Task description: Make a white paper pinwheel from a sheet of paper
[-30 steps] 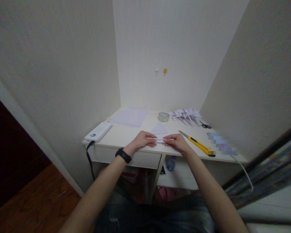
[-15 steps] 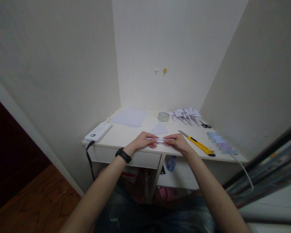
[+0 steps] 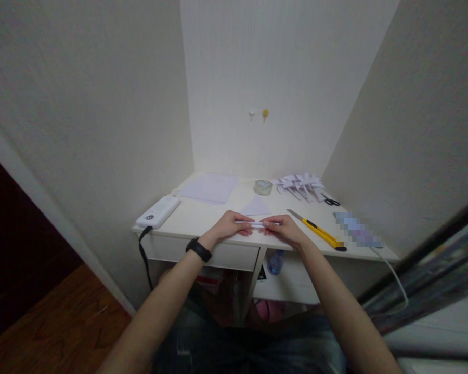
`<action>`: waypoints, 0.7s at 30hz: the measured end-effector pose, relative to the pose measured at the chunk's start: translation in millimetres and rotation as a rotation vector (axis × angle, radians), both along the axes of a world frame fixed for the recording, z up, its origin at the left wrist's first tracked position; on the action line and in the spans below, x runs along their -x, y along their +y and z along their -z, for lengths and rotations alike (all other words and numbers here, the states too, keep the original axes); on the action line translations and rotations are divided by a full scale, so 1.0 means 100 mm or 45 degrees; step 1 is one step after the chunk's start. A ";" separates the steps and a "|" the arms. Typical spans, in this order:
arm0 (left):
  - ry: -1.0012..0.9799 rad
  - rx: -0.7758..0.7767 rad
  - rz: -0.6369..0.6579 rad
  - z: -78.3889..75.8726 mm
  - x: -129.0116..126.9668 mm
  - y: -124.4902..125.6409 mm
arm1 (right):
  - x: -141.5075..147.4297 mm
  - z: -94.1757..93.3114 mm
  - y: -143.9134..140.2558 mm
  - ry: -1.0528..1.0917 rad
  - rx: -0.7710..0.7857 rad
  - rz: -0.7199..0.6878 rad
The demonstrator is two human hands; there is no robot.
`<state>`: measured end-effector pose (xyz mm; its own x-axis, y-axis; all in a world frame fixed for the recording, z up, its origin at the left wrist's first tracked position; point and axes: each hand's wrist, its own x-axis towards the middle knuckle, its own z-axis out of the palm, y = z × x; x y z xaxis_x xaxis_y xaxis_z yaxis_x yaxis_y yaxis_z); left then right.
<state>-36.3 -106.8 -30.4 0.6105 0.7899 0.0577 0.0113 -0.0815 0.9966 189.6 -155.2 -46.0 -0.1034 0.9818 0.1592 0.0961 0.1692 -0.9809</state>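
Note:
Between my two hands stretches a narrow folded strip of white paper (image 3: 257, 225), just above the desk's front edge. My left hand (image 3: 236, 224) pinches its left end with thumb and fingers, and a black watch (image 3: 198, 249) is on that wrist. The right end is pinched by my right hand (image 3: 281, 228). Right behind the strip a triangular piece of paper (image 3: 257, 206) lies on the desk. A yellow utility knife (image 3: 320, 231) with its blade out rests to the right of my right hand.
On the white desk (image 3: 197, 218) are paper sheets (image 3: 210, 187), a tape roll (image 3: 263, 187), a pile of folded paper pieces (image 3: 301, 185), black scissors (image 3: 331, 201), a power bank (image 3: 158, 212) with cable and a blurred-out phone (image 3: 356, 229). A bottle (image 3: 275, 262) lies on the shelf below.
The strip between my hands looks slightly narrower, as if turned or pressed flatter. Both hands keep nearly the same place, and the things on the desk have not moved.

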 end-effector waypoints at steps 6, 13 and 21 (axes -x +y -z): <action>-0.015 0.011 0.038 -0.03 0.01 -0.02 | -0.01 0.01 0.00 0.043 0.015 0.009; -0.012 0.017 0.026 -0.04 0.01 -0.02 | -0.02 0.03 0.01 0.028 0.002 0.058; 0.002 0.031 -0.040 -0.03 -0.03 -0.02 | -0.03 0.03 0.01 -0.094 -0.012 0.112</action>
